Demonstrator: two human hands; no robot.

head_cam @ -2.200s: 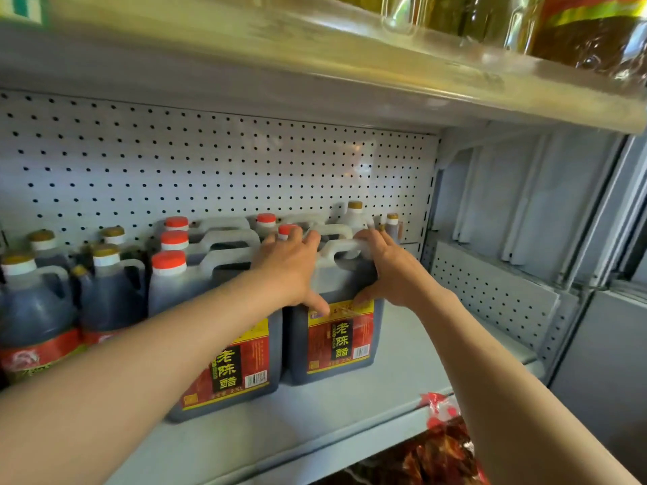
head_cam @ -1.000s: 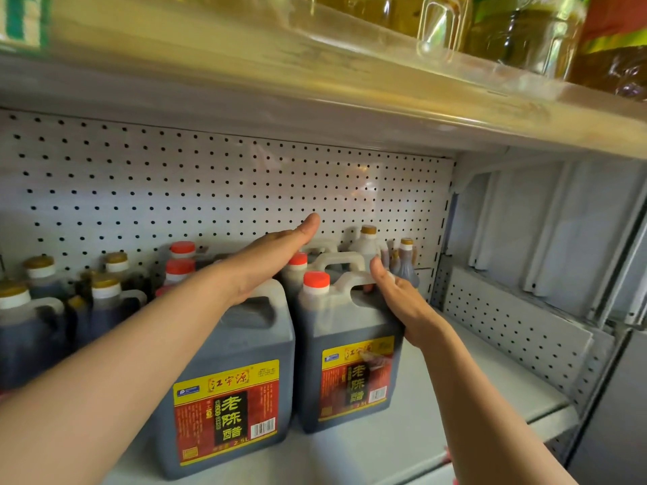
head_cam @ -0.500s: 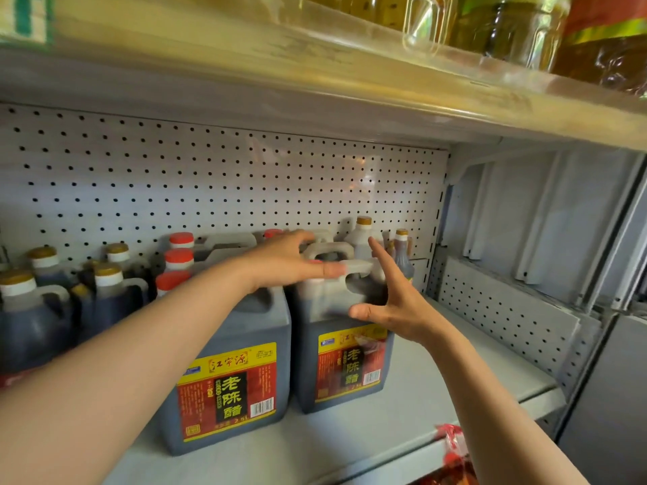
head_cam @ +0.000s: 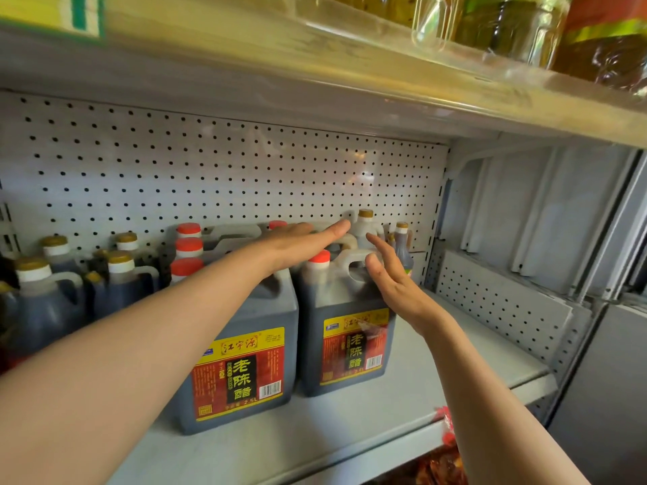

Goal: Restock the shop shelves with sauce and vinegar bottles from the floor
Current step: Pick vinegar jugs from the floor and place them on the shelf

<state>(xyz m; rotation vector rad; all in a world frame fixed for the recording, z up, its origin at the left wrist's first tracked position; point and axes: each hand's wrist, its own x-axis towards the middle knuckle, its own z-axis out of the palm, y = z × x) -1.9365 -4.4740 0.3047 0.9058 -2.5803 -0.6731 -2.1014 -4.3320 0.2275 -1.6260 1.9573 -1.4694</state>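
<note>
Two big dark vinegar jugs with red and yellow labels stand side by side at the front of the grey shelf point(head_cam: 350, 425). My left hand point(head_cam: 297, 245) lies flat, fingers straight, over the top of the left jug point(head_cam: 245, 344), reaching past the red cap of the right jug point(head_cam: 343, 330). My right hand point(head_cam: 392, 278) is open beside that jug's white handle, fingers spread and close to it; contact is unclear. Neither hand holds anything.
More red-capped jugs point(head_cam: 189, 246) stand behind. Smaller gold-capped dark bottles point(head_cam: 119, 278) fill the left side, and two small bottles point(head_cam: 402, 239) stand by the pegboard. An upper shelf point(head_cam: 385, 82) with oil bottles hangs overhead. Red packets point(head_cam: 444, 460) lie below.
My left hand has straightened and lifted over the jug tops. My right hand has opened and drawn slightly off the right jug's handle. The jugs stay in place.
</note>
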